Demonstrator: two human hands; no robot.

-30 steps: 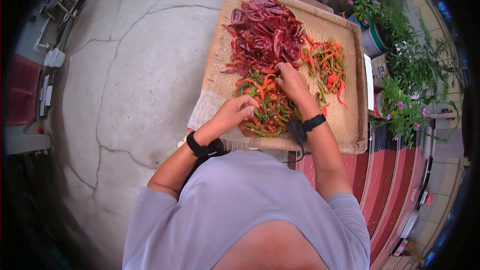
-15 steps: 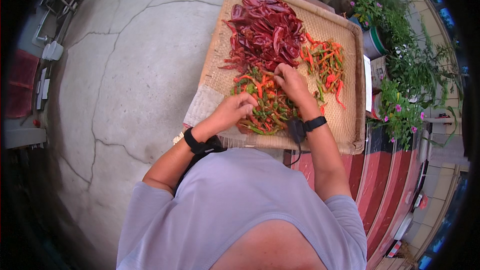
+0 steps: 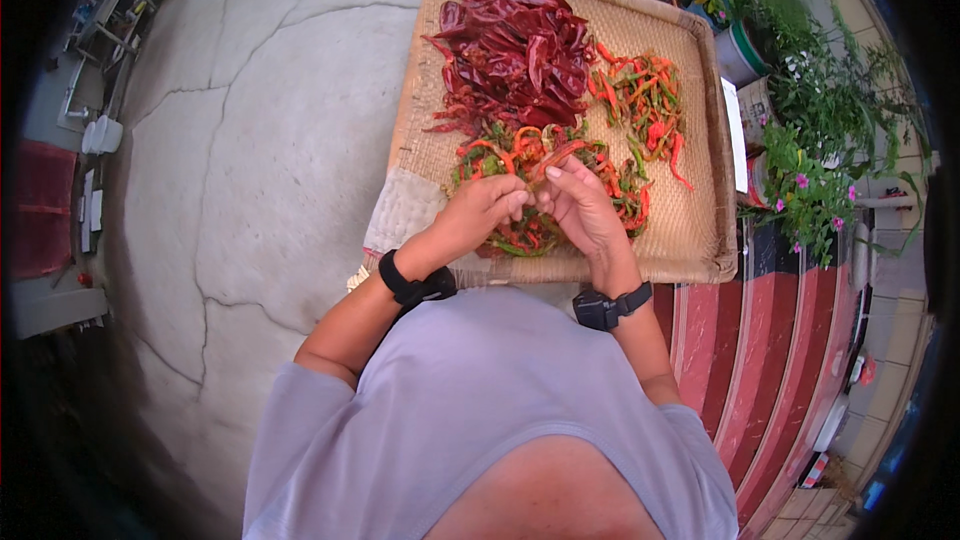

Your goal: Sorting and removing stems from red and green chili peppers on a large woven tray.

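Chillies (image 3: 640, 98) and dark red peppers (image 3: 515, 50) in a woven tray (image 3: 690, 230), right fingers (image 3: 566, 182) pinching a red chilli (image 3: 567, 150), left fingers (image 3: 510, 202) together

A pale lavender-grey top (image 3: 480, 370) with short sleeves (image 3: 300, 420) dips to a rounded neckline (image 3: 562, 431) toward six o'clock. Black straps circle both wrists: the eight o'clock strap (image 3: 396, 278), and the four o'clock strap (image 3: 634, 299) bearing what seems a boxy dark module (image 3: 597, 311).

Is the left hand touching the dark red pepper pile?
Apart: head view shows small red and green peppers between the left hand and dark red pepper pile.
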